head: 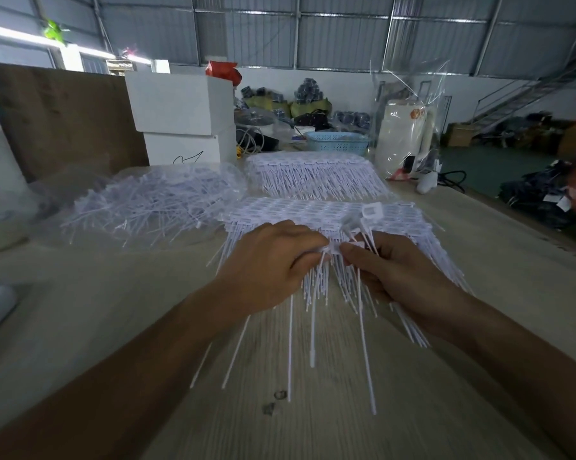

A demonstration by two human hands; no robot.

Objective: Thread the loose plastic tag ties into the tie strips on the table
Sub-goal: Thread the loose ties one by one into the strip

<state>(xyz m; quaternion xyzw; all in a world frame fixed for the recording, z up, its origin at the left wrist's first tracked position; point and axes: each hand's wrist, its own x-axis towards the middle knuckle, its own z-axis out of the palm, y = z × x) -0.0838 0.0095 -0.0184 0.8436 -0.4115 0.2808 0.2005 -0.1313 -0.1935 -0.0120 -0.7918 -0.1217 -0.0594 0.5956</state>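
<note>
Squarely between hands (pixel 334 260): tie strip (pixel 333 250)

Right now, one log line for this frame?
left hand: pinching tie strip | right hand: gripping loose ties | threading underway

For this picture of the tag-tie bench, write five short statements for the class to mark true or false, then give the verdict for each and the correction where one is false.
1. Both hands pinch white ties above the nearer tie strip. True: the left hand and the right hand meet over the nearer tie strip.
2. The heap of loose ties lies to the right of the strips. False: the loose ties lie to the left, on clear plastic.
3. A second tie strip lies farther back on the table. True.
4. The basket behind the strips is red. False: the basket is light blue.
5. The right hand is empty. False: it holds several ties.
</note>
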